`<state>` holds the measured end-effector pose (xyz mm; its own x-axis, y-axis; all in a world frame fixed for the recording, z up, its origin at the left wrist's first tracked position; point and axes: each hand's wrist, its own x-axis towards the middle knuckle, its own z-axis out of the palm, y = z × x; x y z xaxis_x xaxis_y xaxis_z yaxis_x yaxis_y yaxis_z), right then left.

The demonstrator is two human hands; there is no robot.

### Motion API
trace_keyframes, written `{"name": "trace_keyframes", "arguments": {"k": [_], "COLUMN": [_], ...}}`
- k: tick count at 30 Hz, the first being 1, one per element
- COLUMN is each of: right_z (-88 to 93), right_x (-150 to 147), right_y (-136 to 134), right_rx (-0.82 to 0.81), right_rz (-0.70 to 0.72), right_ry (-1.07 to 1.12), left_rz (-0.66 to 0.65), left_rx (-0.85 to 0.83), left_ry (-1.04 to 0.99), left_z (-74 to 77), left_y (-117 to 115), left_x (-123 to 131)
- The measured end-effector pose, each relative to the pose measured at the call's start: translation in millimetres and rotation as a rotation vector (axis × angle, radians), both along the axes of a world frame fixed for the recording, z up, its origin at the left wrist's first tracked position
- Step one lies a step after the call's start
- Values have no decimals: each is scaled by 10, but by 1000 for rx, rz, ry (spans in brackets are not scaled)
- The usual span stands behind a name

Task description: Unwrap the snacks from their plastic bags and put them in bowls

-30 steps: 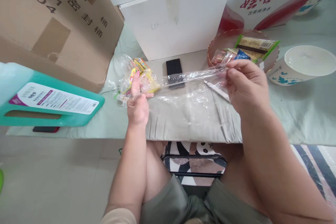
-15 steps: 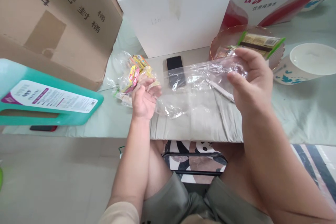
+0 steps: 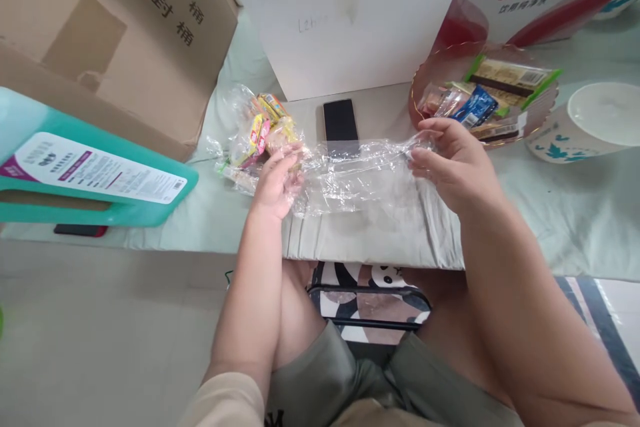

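A clear plastic bag (image 3: 350, 180) stretches flat between my two hands, just above the cloth near the table's front edge. My left hand (image 3: 280, 180) has its fingers curled round the bag's left end. Thumb and fingers of my right hand (image 3: 450, 163) pinch the bag's right end. Just beyond my left hand lies a pile of small wrapped snacks (image 3: 257, 133) in crinkled clear plastic. A black phone (image 3: 341, 123) lies behind the bag, its lower edge seen through the film. Past my right hand is a clear gold-rimmed plate (image 3: 435, 70) with several packaged snacks (image 3: 475, 107).
A cardboard box (image 3: 150, 67) and a green liquid jug (image 3: 100, 173) stand at left, with a dark phone (image 3: 80, 230) by the jug. A white box (image 3: 350, 27) and a red-white carton (image 3: 540, 0) stand behind. A patterned paper bucket (image 3: 590, 123) is at right.
My right hand has moved left and lower, bringing the bag's right end closer to my left hand. The blue packet on the plate now shows. The view has shifted slightly.
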<state>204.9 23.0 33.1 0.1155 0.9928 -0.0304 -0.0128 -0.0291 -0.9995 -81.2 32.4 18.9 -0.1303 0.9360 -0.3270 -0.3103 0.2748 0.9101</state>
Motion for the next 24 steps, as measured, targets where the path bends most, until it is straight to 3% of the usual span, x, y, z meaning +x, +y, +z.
{"name": "trace_keyframes", "arguments": {"k": [6, 9, 19, 24], "right_z": [1, 18, 50, 16], "right_x": [-20, -12, 56, 102], "right_y": [16, 23, 29, 45], "right_rx": [35, 0, -95, -109], "right_rz": [-112, -136, -72, -76], "right_ry": [-33, 1, -270, -283], "left_rz": [-172, -197, 64, 148], "left_rx": [12, -17, -36, 29], "left_ry": [-103, -120, -66, -33], "left_z": [75, 74, -73, -113], "left_y": [-56, -65, 20, 39], "left_x": [-3, 18, 39, 22]}}
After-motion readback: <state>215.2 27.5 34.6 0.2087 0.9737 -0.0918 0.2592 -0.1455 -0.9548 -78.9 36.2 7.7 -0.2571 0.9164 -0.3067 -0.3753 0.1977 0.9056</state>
